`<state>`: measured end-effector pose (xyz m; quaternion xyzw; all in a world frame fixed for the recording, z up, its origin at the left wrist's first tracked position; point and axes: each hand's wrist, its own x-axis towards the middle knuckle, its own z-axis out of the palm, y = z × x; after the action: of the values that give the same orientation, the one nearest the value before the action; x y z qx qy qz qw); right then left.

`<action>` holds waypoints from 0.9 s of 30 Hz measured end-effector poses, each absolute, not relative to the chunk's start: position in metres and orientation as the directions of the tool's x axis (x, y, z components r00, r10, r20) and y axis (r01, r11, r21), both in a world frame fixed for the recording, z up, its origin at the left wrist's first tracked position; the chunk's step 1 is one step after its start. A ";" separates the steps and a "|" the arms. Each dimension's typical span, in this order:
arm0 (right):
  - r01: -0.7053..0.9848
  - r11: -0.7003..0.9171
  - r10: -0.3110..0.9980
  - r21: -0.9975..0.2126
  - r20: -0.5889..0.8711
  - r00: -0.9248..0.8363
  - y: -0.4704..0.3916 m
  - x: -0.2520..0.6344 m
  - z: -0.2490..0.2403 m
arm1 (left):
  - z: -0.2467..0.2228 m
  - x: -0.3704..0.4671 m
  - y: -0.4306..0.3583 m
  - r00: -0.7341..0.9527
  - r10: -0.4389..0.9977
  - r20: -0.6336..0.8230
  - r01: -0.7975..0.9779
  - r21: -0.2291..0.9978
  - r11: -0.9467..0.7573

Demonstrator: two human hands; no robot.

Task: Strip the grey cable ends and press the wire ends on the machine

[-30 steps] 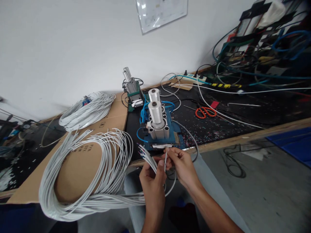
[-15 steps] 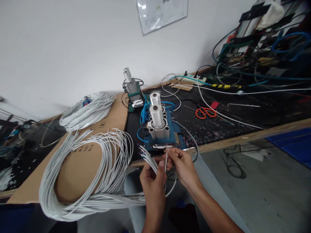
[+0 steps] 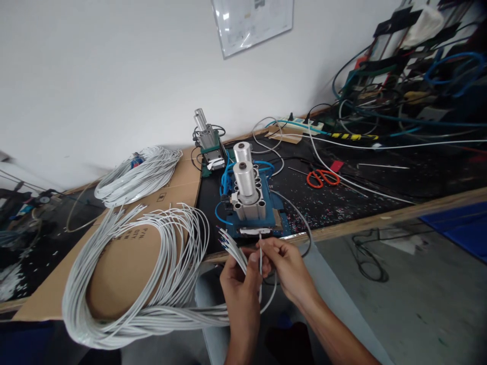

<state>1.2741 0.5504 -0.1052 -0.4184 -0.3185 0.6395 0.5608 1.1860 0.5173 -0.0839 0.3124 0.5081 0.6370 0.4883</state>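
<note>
A bundle of thin grey-white cables (image 3: 233, 247) is gripped in my left hand (image 3: 240, 296), its cut ends pointing up and showing dark and coloured wire tips. Between the thumb and fingers of my right hand (image 3: 289, 269), a single white cable (image 3: 261, 247) is pinched upright. Its tip is at the front edge of a blue-based pneumatic press (image 3: 249, 210) with two silver cylinders; whether it enters the press I cannot tell. My left thumb lies against that cable lower down. The bundle runs back left into a large cable coil (image 3: 76, 284).
Under the coil lies a cardboard sheet (image 3: 122, 274), with a second cable coil (image 3: 140, 177) behind it. Another small press (image 3: 207, 139) stands further back. Orange-handled scissors (image 3: 323, 178), a power strip (image 3: 304, 124) and loose cables lie on the black bench to the right.
My right hand has drawn slightly down and right, leaving more of the single cable's upper end in sight at the press front. My left hand keeps its hold on the bundle.
</note>
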 end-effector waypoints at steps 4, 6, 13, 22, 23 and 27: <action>-0.374 -0.099 0.995 -0.922 -0.090 -0.041 0.526 1.280 -0.100 | -0.082 1.184 0.511 -0.354 0.926 -0.134 -0.217 0.974 0.058; -0.306 -0.029 0.998 -0.952 -0.012 -0.055 0.516 1.287 -0.096 | -0.081 1.183 0.506 -0.306 0.944 -0.124 -0.144 0.986 0.083; -0.098 0.158 0.974 -0.983 0.171 -0.151 0.499 1.301 -0.086 | -0.067 1.179 0.491 -0.198 0.972 -0.127 -0.138 0.985 0.100; 0.074 0.334 0.941 -0.940 0.328 -0.086 0.493 1.300 -0.082 | -0.058 1.182 0.486 -0.322 0.945 0.057 -0.062 0.995 -0.082; 0.095 0.357 0.933 -0.929 0.350 -0.079 0.492 1.300 -0.082 | -0.057 1.182 0.486 -0.331 0.939 0.090 -0.031 0.994 -0.106; 0.191 0.445 0.894 -0.875 0.446 -0.042 0.488 1.298 -0.078 | -0.057 1.181 0.484 -0.347 0.922 0.170 0.041 0.985 -0.167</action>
<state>1.2983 0.4878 -0.0777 -0.4188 -0.6475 0.3193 0.5508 1.1808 0.4844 -0.0575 0.4471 0.5385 0.6192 0.3559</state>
